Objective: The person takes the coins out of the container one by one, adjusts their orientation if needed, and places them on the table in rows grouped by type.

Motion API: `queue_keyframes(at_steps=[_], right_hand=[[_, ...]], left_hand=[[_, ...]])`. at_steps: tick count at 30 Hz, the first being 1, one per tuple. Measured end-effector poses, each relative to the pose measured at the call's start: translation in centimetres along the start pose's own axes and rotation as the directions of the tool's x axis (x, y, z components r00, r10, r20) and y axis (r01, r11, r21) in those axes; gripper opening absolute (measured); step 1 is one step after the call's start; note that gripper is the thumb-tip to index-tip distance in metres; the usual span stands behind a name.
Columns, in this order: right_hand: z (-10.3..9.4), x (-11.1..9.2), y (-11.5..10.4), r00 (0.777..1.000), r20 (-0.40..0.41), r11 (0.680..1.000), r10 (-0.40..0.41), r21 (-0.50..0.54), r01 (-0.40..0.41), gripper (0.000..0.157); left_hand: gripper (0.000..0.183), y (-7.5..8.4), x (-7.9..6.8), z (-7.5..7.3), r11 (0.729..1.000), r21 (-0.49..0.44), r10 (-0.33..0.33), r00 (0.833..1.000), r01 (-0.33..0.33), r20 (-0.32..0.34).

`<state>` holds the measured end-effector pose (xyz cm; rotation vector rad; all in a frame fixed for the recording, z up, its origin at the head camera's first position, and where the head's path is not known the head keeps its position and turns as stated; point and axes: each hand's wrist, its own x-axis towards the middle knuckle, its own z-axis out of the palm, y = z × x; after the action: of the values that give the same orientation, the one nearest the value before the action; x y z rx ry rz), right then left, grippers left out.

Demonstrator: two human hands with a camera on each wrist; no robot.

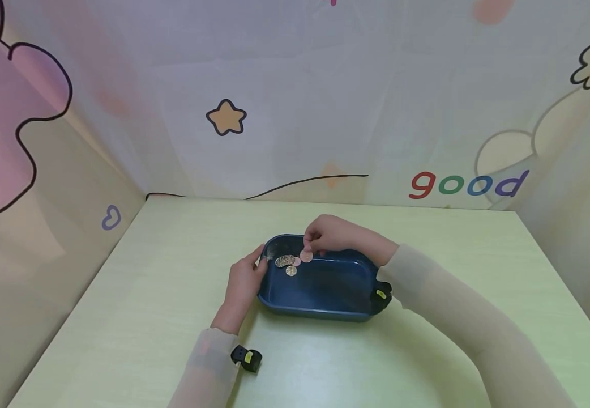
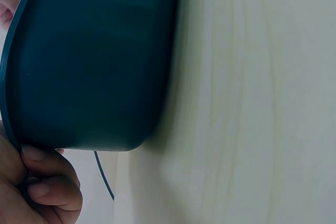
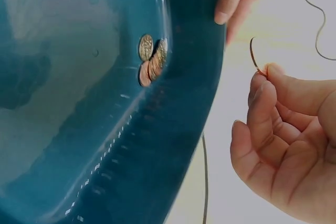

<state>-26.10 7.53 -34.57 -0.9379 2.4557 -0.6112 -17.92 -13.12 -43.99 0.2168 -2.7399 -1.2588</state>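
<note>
A dark blue tray (image 1: pixel 320 315) with raised sides stands on the table. The left hand (image 1: pixel 244 279) grips its left end by the rim; in the left wrist view the fingers (image 2: pixel 55 187) curl against the tray's outer wall (image 2: pixel 94 77). Above the far side of the tray, the right hand (image 1: pixel 332 233) pinches a coin (image 1: pixel 306 256) between thumb and fingertips. Seen edge-on in the right wrist view, that coin (image 3: pixel 253 53) is apart from the tray. Several coins (image 3: pixel 153 62) lie together in the tray's far left corner, some overlapping.
The pale green table (image 1: pixel 147 317) extends around the tray. Behind it hangs a printed cloth backdrop (image 1: pixel 285 136) with a star and the word "good". A small black device (image 1: pixel 247 358) is strapped to the left wrist, another (image 1: pixel 383 294) to the right.
</note>
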Motion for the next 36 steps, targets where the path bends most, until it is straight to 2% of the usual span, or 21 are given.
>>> queue_keyframes(at_steps=[11, 17, 30, 36], right_hand=[[-0.6, -4.0, 2.1, 0.997, -0.070, 0.999, 0.012, 0.031, -0.010, 0.017], [-0.7, -6.2, 3.3, 0.993, -0.099, 0.997, 0.056, 0.066, -0.050, 0.016], [-0.5, -11.6, 6.5, 0.973, -0.174, 0.973, 0.152, 0.202, -0.116, 0.013], [0.1, -13.7, 8.7, 0.962, -0.210, 0.967, 0.176, 0.218, -0.129, 0.014]], left_hand=[[0.045, 0.0, 0.0, -0.1, 1.000, 0.010, 0.002, 1.000, -0.002, 0.004], [0.045, 0.0, -0.1, 0.0, 1.000, 0.010, 0.006, 1.000, -0.006, 0.006], [0.045, 0.0, 0.0, 0.1, 1.000, 0.004, 0.004, 1.000, -0.004, 0.009], [0.045, 0.0, 0.0, 0.1, 1.000, 0.016, 0.003, 1.000, -0.003, 0.007]])
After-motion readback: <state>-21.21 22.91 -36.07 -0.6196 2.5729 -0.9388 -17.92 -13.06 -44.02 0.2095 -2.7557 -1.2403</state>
